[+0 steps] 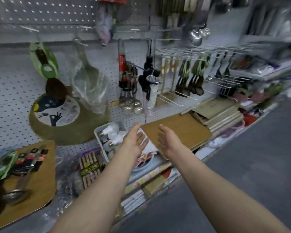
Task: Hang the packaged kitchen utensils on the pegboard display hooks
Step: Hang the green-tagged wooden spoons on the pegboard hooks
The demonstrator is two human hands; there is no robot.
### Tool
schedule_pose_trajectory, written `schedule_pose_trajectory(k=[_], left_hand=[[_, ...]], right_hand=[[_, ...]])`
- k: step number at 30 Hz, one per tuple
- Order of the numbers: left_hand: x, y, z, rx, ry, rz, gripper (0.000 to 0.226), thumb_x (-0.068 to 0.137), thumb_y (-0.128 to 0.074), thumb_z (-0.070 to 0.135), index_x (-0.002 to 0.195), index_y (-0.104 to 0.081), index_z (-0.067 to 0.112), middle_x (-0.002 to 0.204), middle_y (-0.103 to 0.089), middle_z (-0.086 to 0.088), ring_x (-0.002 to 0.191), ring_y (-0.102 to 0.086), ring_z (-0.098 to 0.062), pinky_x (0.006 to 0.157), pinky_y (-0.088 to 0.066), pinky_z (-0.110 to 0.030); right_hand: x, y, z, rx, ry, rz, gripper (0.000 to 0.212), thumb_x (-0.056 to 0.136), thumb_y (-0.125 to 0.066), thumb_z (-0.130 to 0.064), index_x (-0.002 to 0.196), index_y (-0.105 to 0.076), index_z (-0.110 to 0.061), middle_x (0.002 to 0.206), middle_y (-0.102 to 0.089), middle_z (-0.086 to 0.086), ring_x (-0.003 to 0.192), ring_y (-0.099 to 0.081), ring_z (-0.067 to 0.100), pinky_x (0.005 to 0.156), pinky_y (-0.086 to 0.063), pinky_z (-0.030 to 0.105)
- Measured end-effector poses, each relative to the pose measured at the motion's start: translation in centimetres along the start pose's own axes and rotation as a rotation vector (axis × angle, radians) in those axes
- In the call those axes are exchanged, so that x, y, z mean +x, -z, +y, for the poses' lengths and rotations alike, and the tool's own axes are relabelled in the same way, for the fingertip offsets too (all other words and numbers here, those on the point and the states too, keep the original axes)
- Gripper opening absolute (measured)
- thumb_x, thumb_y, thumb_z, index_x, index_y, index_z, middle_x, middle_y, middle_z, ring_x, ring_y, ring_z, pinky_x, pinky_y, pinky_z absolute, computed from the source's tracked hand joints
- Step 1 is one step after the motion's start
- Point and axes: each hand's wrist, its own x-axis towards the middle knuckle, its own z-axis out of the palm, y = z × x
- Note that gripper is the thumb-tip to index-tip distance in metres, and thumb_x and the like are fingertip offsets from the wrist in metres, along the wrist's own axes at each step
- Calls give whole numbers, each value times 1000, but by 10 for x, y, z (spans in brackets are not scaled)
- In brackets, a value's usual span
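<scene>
Both hands are out over the shelf and empty: the left hand (136, 140) and the right hand (166, 142) hang palms facing, fingers straight, each grip wide and holding nothing, just in front of the white plastic bin (107, 132). The packaged utensils (23, 163) lie on a wooden board (40, 187) well to the left of that bin, while the pegboard (12, 91) above it carries hung ladles (131, 103) and bare hooks (29, 28). To me this is the gap between hangings, so the next move calls for reaching left to those packs.
</scene>
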Motion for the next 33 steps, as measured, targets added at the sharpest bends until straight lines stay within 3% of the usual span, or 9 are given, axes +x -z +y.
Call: schedule_pose_trajectory(k=[4, 10, 16, 18, 20, 24, 30, 33], left_hand=[[22, -72, -30, 45, 15, -80, 49, 94, -70, 31, 138, -56, 13, 105, -56, -8, 105, -56, -19, 70, -53, -32], [83, -185, -74, 76, 58, -152, 39, 91, -72, 28, 127, -60, 16, 95, -57, -7, 87, -58, -14, 73, -54, -33], [155, -311, -116, 83, 146, -185, 22, 91, -71, 32, 107, -63, 18, 92, -59, -3, 84, -58, -13, 69, -52, -32], [175, -354, -126, 89, 168, -203, 20, 91, -71, 33, 102, -64, 17, 91, -60, -3, 83, -59, -13, 67, -52, -32], [195, -392, -135, 77, 164, -208, 29, 91, -72, 32, 113, -62, 16, 93, -62, -4, 82, -60, -14, 71, -53, -32], [230, -439, -153, 99, 150, -174, 49, 88, -76, 35, 128, -60, 14, 105, -64, -6, 85, -63, -16, 67, -52, -33], [303, -490, -159, 44, 59, -62, 35, 88, -75, 37, 113, -64, 15, 111, -65, -5, 101, -63, -18, 75, -52, -33], [333, -509, -148, -26, -44, 23, 40, 86, -76, 39, 114, -63, 14, 103, -68, -2, 91, -65, -14, 70, -50, -31]], right_hand=[[22, 67, -35, 52, 53, 67, 54, 99, -59, -42, 146, -49, -17, 152, -46, 8, 143, -39, 27, 116, -32, 42], [76, 161, -95, 59, 93, 144, 52, 97, -62, -42, 143, -53, -20, 150, -48, 8, 142, -40, 25, 109, -35, 37], [136, 261, -173, 23, 70, 269, 43, 96, -64, -41, 131, -55, -18, 147, -50, 6, 139, -43, 24, 116, -35, 40], [157, 294, -201, -1, 71, 293, 44, 96, -64, -41, 132, -57, -18, 144, -53, 6, 132, -47, 22, 108, -39, 38], [183, 325, -225, -4, 97, 296, 51, 96, -65, -42, 139, -55, -16, 142, -54, 6, 129, -49, 21, 98, -40, 36], [226, 368, -247, 7, 68, 246, 58, 95, -66, -45, 143, -54, -16, 141, -56, 7, 133, -49, 23, 97, -41, 35], [324, 410, -278, -24, 11, 107, 58, 95, -63, -51, 142, -54, -19, 140, -56, 3, 123, -52, 17, 98, -42, 33], [367, 418, -305, -104, -2, -51, 55, 98, -60, -47, 144, -52, -18, 139, -53, 3, 114, -54, 16, 104, -40, 34]])
